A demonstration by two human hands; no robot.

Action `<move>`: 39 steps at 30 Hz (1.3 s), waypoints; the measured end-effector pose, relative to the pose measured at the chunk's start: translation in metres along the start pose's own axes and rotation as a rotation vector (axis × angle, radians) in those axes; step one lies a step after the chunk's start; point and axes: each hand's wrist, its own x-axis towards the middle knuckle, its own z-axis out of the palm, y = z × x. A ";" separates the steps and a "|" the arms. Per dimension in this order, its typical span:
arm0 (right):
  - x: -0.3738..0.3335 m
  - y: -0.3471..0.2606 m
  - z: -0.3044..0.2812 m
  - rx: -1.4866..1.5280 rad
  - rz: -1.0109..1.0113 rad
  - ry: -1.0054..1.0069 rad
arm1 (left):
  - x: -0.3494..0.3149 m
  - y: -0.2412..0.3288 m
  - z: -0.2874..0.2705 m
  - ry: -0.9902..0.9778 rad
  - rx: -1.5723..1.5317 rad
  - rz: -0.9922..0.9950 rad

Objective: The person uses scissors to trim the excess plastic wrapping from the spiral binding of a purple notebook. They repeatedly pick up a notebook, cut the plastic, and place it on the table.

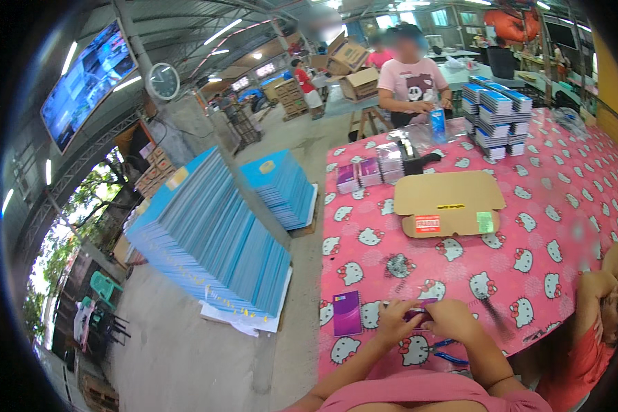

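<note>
My left hand (397,323) and my right hand (453,320) are together near the table's front edge, both closed on a small purple notebook (426,304). The fingers cover much of it. Just left of my left hand, a purple spiral notebook (347,314) lies flat. Blue-handled pliers (452,356) rest on the tablecloth beneath my right wrist. Dark wire coils (397,266) lie beyond my hands, and a bundle of similar wires (491,307) lies to the right of my right hand.
A pink patterned tablecloth (364,213) covers the table. Farther back are a flat brown cardboard box (453,189), purple notebook stacks (359,175) and blue notebook stacks (494,117). A co-worker (413,86) handles a blue pack opposite; another person (587,350) leans at right. Tall blue sheet stacks (216,240) stand left.
</note>
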 end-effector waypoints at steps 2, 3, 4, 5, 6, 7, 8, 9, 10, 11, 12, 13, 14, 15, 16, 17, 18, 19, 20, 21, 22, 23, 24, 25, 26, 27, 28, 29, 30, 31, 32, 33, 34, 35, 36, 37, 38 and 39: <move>0.012 0.027 0.030 -0.053 0.089 -0.049 | 0.010 0.008 0.002 0.006 -0.076 0.081; 0.022 0.035 0.042 -0.079 0.110 -0.078 | 0.006 0.005 0.002 -0.015 -0.080 0.052; 0.018 0.025 0.032 -0.039 0.075 -0.022 | 0.000 0.003 0.000 -0.030 -0.084 0.029; 0.005 0.009 0.015 0.004 0.041 0.032 | -0.003 0.002 -0.003 -0.045 -0.088 0.006; 0.001 -0.001 0.006 0.047 0.006 0.084 | -0.002 0.001 -0.004 -0.078 -0.098 -0.016; 0.014 0.003 0.015 -0.003 -0.005 0.025 | -0.001 -0.002 -0.006 -0.073 -0.100 -0.021; 0.034 0.014 0.034 -0.054 -0.018 -0.035 | 0.001 -0.004 -0.008 -0.068 -0.101 -0.027; 0.037 0.027 0.043 -0.113 0.033 -0.088 | 0.009 0.002 -0.002 -0.094 -0.145 0.001; 0.030 0.023 0.041 -0.088 0.031 -0.034 | 0.011 0.002 -0.004 -0.133 -0.163 -0.026; 0.021 0.013 0.028 -0.066 0.003 0.031 | 0.011 -0.001 -0.007 -0.110 -0.167 -0.013; 0.020 0.005 0.019 -0.043 -0.026 0.095 | 0.008 -0.005 -0.008 -0.087 -0.172 0.001; 0.022 0.002 0.019 -0.048 -0.011 0.027 | 0.002 -0.005 -0.007 -0.089 -0.189 0.006; 0.026 0.000 0.020 -0.054 0.002 -0.042 | 0.005 -0.006 -0.008 -0.104 -0.221 -0.002; 0.030 -0.001 0.021 -0.066 0.019 -0.111 | 0.007 -0.006 -0.009 -0.117 -0.236 0.008; 0.032 0.006 0.030 -0.085 0.004 -0.099 | 0.009 -0.007 -0.011 -0.131 -0.252 0.018; 0.032 0.021 0.044 -0.104 -0.011 -0.086 | 0.010 -0.008 -0.011 -0.146 -0.268 0.029; 0.039 0.028 0.044 -0.133 -0.046 -0.056 | 0.012 -0.008 -0.010 -0.117 -0.313 0.053; 0.042 0.014 0.030 -0.086 -0.096 -0.017 | 0.009 -0.008 -0.017 -0.077 -0.324 0.067; 0.030 0.001 0.016 -0.040 -0.110 0.004 | 0.008 -0.012 -0.017 -0.060 -0.369 0.082; 0.022 -0.006 0.008 0.010 -0.113 0.019 | 0.008 -0.015 -0.017 -0.021 -0.323 0.090; 0.030 0.002 0.020 -0.046 -0.104 -0.042 | 0.009 -0.019 -0.013 0.002 -0.289 0.104; 0.046 0.019 0.041 -0.102 -0.083 -0.106 | 0.009 -0.021 -0.007 0.021 -0.264 0.121; 0.054 0.030 0.054 -0.162 -0.071 -0.175 | 0.005 -0.023 -0.003 0.017 -0.296 0.095; 0.049 0.019 0.042 -0.103 -0.074 -0.106 | 0.002 -0.027 -0.005 0.029 -0.305 0.069; 0.040 0.007 0.027 -0.042 -0.076 -0.037 | -0.001 -0.031 -0.006 0.041 -0.313 0.045; 0.030 0.000 0.017 0.021 -0.058 0.025 | -0.006 -0.031 -0.004 0.037 -0.338 0.020; 0.035 0.002 0.019 -0.007 -0.087 -0.006 | -0.007 -0.032 -0.002 0.047 -0.396 -0.086; 0.048 0.004 0.026 -0.035 -0.117 -0.035 | -0.006 -0.035 -0.003 0.030 -0.557 -0.195; 0.049 0.012 0.034 -0.065 -0.111 -0.085 | -0.003 -0.031 -0.002 -0.010 -0.749 -0.315; 0.048 0.016 0.036 -0.059 -0.081 -0.094 | -0.006 -0.028 0.001 -0.042 -0.930 -0.445; 0.052 0.015 0.032 -0.057 -0.075 -0.091 | -0.006 -0.039 0.005 -0.029 -0.984 -0.361; 0.052 0.013 0.030 -0.056 -0.069 -0.087 | -0.014 -0.046 0.010 -0.008 -0.998 -0.368; 0.041 0.008 0.028 -0.005 -0.100 0.103 | -0.018 -0.045 0.008 0.002 -1.013 -0.376; 0.041 0.005 0.028 -0.035 -0.098 0.022 | -0.021 -0.044 0.010 0.012 -1.028 -0.385; 0.048 0.002 0.027 -0.064 -0.096 -0.059 | -0.020 -0.053 0.018 0.043 -1.068 -0.402; 0.052 0.006 0.032 -0.085 -0.079 -0.148 | -0.020 -0.047 0.019 0.023 -1.063 -0.382; 0.059 0.010 0.035 -0.097 -0.033 -0.219 | -0.013 -0.042 0.014 0.009 -1.053 -0.353; 0.050 0.016 0.038 -0.063 -0.006 -0.154 | -0.011 -0.039 0.013 -0.005 -1.045 -0.324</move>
